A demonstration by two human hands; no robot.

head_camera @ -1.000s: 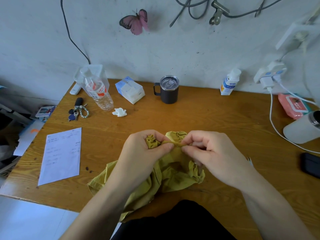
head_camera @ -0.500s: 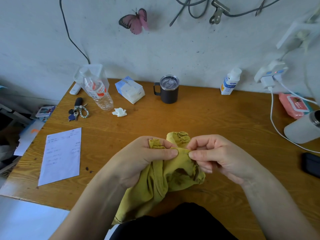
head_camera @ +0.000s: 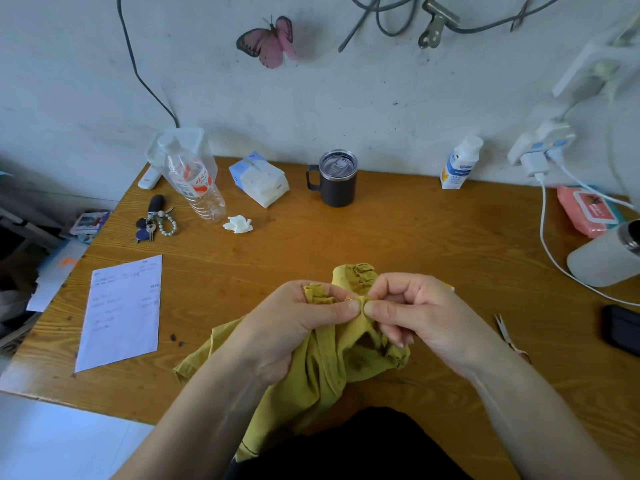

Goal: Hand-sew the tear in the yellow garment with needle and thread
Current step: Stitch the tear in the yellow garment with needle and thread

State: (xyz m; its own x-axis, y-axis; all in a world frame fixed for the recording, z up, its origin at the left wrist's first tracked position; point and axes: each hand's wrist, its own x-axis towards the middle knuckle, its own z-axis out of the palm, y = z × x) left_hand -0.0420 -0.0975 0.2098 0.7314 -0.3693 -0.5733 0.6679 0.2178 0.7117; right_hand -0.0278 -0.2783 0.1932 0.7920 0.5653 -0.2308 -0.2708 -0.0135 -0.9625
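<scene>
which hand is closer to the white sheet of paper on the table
Left. The left hand pinches the yellow garment to the right of the sheet of paper; the right hand pinches the same fold farther right, beyond the left hand.

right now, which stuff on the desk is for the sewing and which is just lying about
For the job:
- garment, pinched by the left hand and right hand
- probably the snips by the right wrist
- needle and thread: too small to see

Lying about:
- mug
- water bottle
- keys
- paper
- tissue pack
- wipes
</scene>
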